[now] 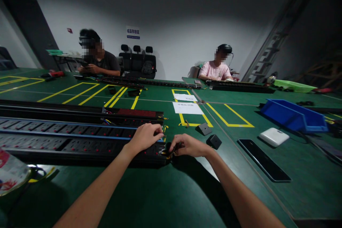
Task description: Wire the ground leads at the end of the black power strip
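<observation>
Several long black power strips (91,146) lie side by side on the green table, with rows of sockets and small red lights or switches. My left hand (145,137) rests over their right ends, its fingers curled down onto a strip. At the open end of the nearest strip, my right hand (187,145) pinches a small black piece, seemingly an end cap (169,148), mostly hidden by the fingers. Short coloured wires (165,128) stick out of the strip ends. Right of my right hand lie two loose black end caps, one (203,128) with a hole and another (214,141).
A phone (263,158), a white case (274,136) and a blue bin (294,115) lie to the right. Paper sheets (188,108) are beyond my hands. A printed container (12,172) stands at left. Two people (100,62) sit across the table, beside more strips.
</observation>
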Tool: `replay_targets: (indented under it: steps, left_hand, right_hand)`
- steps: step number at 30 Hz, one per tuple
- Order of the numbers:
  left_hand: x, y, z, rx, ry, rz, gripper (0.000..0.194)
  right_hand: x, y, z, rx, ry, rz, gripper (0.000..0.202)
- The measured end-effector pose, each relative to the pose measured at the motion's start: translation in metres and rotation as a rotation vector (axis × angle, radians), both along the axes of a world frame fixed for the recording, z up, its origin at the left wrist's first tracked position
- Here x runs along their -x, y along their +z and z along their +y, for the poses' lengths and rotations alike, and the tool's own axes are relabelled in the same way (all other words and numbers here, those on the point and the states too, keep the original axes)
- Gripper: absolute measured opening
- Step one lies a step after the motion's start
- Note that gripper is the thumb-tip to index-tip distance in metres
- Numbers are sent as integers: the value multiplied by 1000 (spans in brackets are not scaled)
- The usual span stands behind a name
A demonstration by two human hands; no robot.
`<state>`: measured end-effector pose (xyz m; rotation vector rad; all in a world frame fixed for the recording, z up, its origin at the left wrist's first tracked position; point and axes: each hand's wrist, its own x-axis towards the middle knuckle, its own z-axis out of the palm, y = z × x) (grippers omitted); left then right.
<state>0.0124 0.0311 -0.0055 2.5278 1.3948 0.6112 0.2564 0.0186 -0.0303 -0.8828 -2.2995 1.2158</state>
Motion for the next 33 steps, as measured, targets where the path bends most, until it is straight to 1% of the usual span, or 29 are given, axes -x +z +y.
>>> replay_targets:
  steps: [4, 6, 9, 11, 15, 18, 26, 33]
  left_hand:
    - [0, 0, 0, -1, 2, -1, 15]
    - [0, -1, 0, -1, -2, -4, 15]
    - [0, 0, 0, 1, 0, -4, 16]
    - [0, 0, 0, -2, -1, -4, 16]
    - [0, -1, 0, -8, -4, -1, 15]
    - [0, -1, 1, -8, -8, -1, 15]
    - [0, 1, 0, 2, -1, 3, 15]
    - [0, 0, 0, 3, -7, -12, 14]
  right_hand:
    - [0, 1, -2, 64, 2, 17, 29]
    - [0, 1, -2, 66, 3, 19, 28]
    - [-1, 0, -1, 46, -2, 6, 23]
    - [-1, 0, 0, 24, -7, -14, 24]
    - [1, 3, -2, -83, -23, -79, 26]
    - [3, 5, -3, -109, -20, -114, 28]
    - [1, 3, -3, -35, -28, -68, 27]
    - [1, 1, -3, -20, -48, -60, 23]
